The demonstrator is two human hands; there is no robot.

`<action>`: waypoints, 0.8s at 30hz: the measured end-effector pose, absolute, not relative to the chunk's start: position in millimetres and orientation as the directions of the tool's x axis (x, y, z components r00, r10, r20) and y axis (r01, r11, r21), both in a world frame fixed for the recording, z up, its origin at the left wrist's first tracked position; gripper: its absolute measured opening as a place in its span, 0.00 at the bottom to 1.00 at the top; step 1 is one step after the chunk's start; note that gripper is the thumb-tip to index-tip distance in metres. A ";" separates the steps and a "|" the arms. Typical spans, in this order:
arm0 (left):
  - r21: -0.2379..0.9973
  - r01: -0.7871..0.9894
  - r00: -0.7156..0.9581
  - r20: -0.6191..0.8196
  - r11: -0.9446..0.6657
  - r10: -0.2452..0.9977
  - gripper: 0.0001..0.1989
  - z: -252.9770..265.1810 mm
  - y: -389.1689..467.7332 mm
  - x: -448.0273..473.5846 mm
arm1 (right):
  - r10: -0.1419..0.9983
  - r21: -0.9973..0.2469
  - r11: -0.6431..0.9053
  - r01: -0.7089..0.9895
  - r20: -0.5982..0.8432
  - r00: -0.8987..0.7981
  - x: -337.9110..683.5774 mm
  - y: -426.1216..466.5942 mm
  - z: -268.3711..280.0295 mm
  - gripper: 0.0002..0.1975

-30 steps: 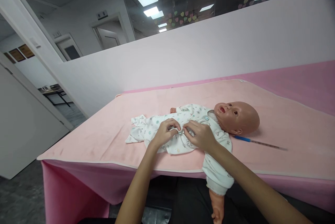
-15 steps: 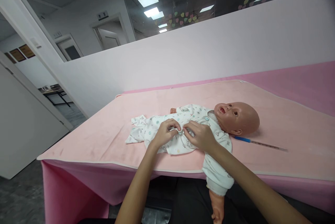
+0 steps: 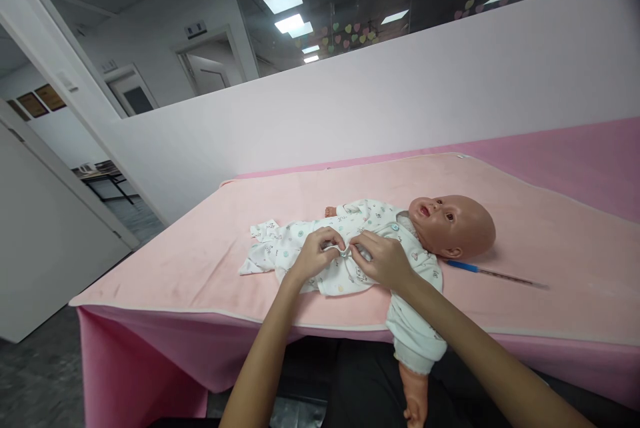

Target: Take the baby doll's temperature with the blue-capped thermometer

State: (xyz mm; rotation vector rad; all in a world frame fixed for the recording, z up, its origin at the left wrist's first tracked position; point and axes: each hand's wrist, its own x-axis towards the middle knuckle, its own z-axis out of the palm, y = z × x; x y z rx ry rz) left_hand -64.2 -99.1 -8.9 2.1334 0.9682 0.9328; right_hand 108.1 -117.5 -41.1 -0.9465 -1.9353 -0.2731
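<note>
A baby doll [image 3: 457, 225] lies on its back, head to the right, in a white patterned baby shirt [image 3: 345, 281] and matching trousers [image 3: 290, 241]. At the doll's middle, my left hand [image 3: 316, 253] pinches the shirt's front edge. Close beside it, my right hand [image 3: 383, 258] pinches the same gathered cloth between thumb and finger. Whatever small fastening may lie between the fingertips is too hidden to make out. One light blue button [image 3: 395, 227] shows near the doll's neck. The doll's near arm [image 3: 414, 388] hangs over the table edge.
A pale pink blanket [image 3: 175, 241] covers the table over a darker pink cloth [image 3: 590, 155]. A thermometer with a blue end [image 3: 463, 267] lies beside the doll's head. Behind the table rises a white partition [image 3: 400, 101] with glass above. A door [image 3: 45, 235] stands at the left.
</note>
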 end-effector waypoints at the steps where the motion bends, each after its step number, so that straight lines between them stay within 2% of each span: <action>1: 0.748 0.375 0.485 0.345 -0.548 0.803 0.07 -8.9 -99.0 -64.3 | 0.505 -0.183 0.677 0.713 0.820 -0.269 108.1 -117.5 -41.1 0.09; 24: 0.730 0.392 0.485 0.354 -0.560 0.800 0.08 -8.9 -99.5 -64.2 | 0.497 -0.177 0.676 0.716 0.827 -0.264 108.2 -116.9 -41.0 0.08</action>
